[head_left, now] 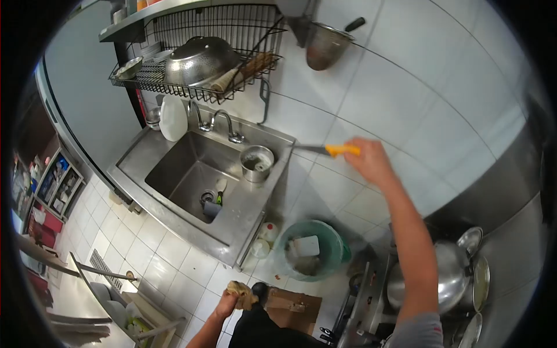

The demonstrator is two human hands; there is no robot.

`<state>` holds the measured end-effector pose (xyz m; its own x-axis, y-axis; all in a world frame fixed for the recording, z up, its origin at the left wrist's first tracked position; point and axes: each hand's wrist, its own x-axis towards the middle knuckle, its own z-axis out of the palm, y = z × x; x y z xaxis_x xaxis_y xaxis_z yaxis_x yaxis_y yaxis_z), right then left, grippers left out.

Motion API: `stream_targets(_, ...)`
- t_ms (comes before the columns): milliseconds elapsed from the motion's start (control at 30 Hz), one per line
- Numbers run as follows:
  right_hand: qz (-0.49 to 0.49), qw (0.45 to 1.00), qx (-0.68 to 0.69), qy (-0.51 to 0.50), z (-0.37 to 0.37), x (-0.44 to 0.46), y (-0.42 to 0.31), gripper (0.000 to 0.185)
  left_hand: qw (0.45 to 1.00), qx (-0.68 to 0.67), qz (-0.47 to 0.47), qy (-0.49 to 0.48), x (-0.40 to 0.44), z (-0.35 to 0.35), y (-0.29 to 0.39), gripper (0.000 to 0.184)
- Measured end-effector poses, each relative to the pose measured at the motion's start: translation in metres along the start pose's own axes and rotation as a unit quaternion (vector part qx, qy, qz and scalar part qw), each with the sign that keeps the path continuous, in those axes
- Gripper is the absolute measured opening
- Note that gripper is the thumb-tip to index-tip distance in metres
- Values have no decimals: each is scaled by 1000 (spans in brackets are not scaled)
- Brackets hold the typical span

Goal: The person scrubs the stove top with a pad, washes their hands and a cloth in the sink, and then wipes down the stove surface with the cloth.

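My right hand (371, 161) is closed round the yellow handle of a knife (342, 151), raised in front of the white tiled wall. Its grey blade points left, toward the back right corner of the steel sink (232, 240); whether it touches anything there I cannot tell. Low in the view, my left hand (226, 304) grips a crumpled yellowish-brown cloth (242, 294), close to the dark apron (261, 330). A steel pot (257, 163) stands on the sink's right ledge.
Below the knife, a green bucket (335, 232) on the floor holds a white container. A stove with a steel wok (444, 284) is at right. Above the sink hangs a wire rack (203, 14) with a large colander (200, 61). A metal table (81, 301) stands lower left.
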<state>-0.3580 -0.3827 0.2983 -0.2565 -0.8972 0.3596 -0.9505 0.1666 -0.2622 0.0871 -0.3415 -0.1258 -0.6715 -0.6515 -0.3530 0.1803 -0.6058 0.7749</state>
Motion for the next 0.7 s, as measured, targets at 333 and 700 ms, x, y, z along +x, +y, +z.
stream_targets(333, -150, 980, -127, 43, 107, 252, 30, 29, 998, -22, -58, -20, 23, 9, 34, 40)
stream_targets(700, -325, 929, -109, 139, 226, 260, 44, 46, 997, -1, -64, -34, 38, 28, 70, 36)
